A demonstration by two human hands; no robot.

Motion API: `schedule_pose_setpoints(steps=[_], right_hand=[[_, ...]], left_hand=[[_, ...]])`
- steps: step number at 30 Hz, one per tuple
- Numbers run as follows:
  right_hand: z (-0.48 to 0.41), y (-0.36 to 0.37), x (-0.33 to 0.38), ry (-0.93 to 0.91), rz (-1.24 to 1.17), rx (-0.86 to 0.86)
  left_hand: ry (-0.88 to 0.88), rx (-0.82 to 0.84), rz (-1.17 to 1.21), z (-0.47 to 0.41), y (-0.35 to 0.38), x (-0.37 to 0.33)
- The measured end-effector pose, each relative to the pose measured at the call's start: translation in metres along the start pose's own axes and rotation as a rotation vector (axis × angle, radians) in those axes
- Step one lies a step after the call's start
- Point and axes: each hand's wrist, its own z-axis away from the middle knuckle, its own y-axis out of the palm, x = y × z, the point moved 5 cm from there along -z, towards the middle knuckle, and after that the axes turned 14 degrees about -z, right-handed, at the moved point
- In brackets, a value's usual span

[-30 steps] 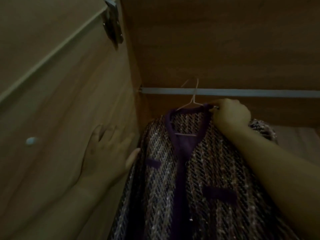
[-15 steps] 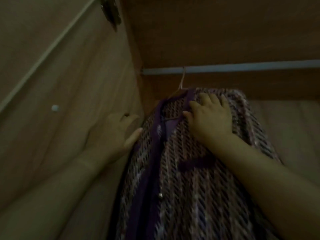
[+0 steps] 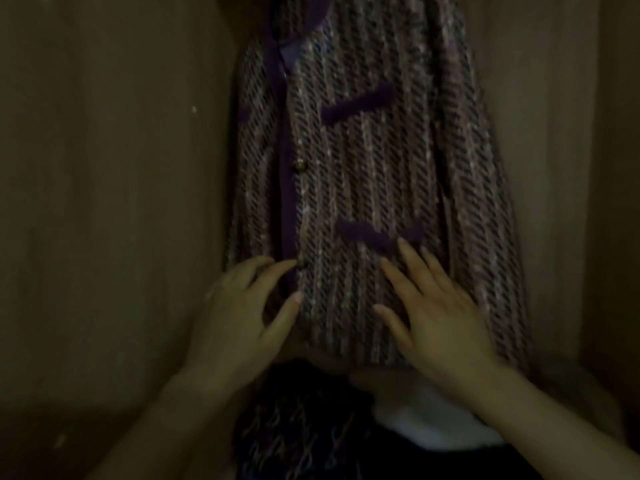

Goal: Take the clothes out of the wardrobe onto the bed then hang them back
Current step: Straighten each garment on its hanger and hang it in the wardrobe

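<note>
Both left hand and right hand have dropped down the jacket.

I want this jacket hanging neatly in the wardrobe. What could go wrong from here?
The left hand and right hand rest low on the tweed jacket; a downward pull might slip it off its hanger, which is out of view. Its hem hangs just above the dark fringed cloth piled below and could bunch there.

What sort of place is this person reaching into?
Most likely the inside of a wooden wardrobe: plain wooden side panels, a purple tweed jacket hanging down between them, and more clothes piled below it.
</note>
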Motion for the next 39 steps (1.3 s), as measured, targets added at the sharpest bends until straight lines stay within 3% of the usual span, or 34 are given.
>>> schedule_pose_setpoints(steps=[3,4,8,13,17,25,32,39], right_hand=[[0.06,0.001,0.005,0.116,-0.059,0.097],[0.082,0.0,0.005,0.099,-0.055,0.039],[0.171,-0.01,0.029,0.272,-0.116,0.145],[0.315,-0.043,0.06,0.659,-0.059,0.247],[0.431,-0.096,0.089,0.955,0.031,0.316],[0.608,-0.218,0.193,1.469,0.274,0.35],[0.721,-0.36,0.279,1.777,0.409,0.176],[0.829,-0.557,0.388,2.002,0.698,-0.162]], left_hand=[[0.009,0.157,0.078,0.052,0.018,-0.025],[0.023,0.177,0.118,0.07,0.022,-0.034],[0.058,0.27,0.252,0.135,0.035,-0.073],[0.03,0.446,0.549,0.267,0.042,-0.127],[0.12,0.659,0.695,0.359,0.029,-0.174],[0.614,1.047,0.748,0.503,-0.033,-0.281],[1.136,1.088,0.801,0.594,-0.13,-0.414],[1.509,1.042,1.045,0.712,-0.334,-0.577]])
